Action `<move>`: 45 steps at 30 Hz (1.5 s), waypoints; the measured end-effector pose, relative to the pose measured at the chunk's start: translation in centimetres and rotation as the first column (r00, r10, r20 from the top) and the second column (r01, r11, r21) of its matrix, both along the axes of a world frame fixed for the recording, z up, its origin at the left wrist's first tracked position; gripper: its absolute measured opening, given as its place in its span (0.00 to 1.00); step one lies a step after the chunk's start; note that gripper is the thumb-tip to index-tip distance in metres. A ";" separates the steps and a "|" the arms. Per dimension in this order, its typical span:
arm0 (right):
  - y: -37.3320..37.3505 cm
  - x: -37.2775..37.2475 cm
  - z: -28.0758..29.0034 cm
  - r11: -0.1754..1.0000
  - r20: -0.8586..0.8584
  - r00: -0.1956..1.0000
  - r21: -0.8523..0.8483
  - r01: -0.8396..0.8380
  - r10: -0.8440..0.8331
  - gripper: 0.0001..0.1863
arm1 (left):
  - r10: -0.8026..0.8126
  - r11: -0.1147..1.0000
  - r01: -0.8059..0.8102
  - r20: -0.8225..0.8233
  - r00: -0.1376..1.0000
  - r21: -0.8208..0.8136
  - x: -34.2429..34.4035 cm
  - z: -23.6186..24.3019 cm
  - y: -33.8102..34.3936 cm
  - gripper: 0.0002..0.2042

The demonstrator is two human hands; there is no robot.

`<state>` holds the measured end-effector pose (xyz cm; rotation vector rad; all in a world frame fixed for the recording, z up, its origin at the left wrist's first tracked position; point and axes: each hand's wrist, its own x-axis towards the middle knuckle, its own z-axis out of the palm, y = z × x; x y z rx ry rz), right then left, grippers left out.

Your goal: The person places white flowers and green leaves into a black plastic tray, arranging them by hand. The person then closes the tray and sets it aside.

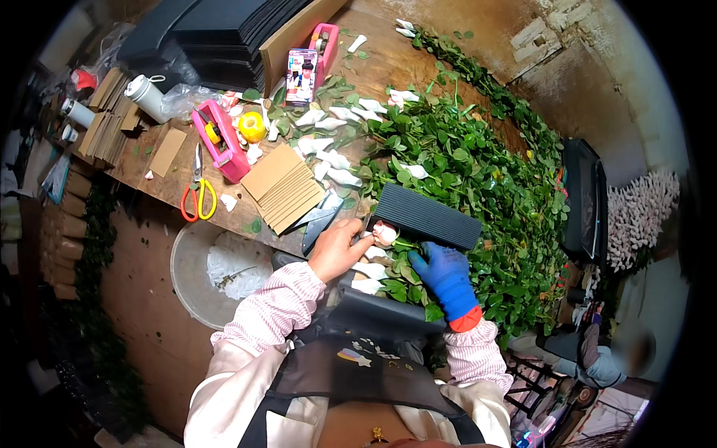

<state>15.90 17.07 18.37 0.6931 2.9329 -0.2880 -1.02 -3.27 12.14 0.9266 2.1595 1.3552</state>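
Just in front of me a pale pink rose (385, 232) lies at the near left end of a black ribbed block (427, 216). My bare left hand (337, 250) has its fingers closed at the rose's head. My right hand (447, 278), in a blue glove, is closed round the rose's green stem among leaves, close below the block; its fingertips are partly hidden. Several white-wrapped buds (369, 270) lie between my hands and toward me. A thick heap of leafy stems (463, 149) spreads beyond and right of the block, with more wrapped buds (328, 123) along its left side.
Left on the wooden table are stacked cardboard pieces (282, 187), scissors (198, 190) with red and yellow handles, pink tape dispensers (222, 142) and a yellow tape roll (252, 127). A bin (187, 280) stands below the near edge. A person (597, 358) is at far right.
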 end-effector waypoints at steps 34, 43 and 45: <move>0.2 0.0 2.7 0.922 0.191 0.979 -0.386 0.008 0.071 0.50 | -0.058 0.995 0.011 0.489 0.870 0.097 -1.9 0.6 -7.0 0.10; -1.9 0.4 -1.0 0.997 0.240 0.967 -0.040 -0.072 0.080 0.52 | -0.262 0.965 0.251 0.201 0.944 0.076 1.3 1.3 -3.5 0.13; -1.7 0.8 -1.3 0.998 0.221 0.973 -0.044 -0.054 0.063 0.51 | -0.208 0.976 0.178 0.288 0.935 0.127 1.2 1.0 -4.2 0.13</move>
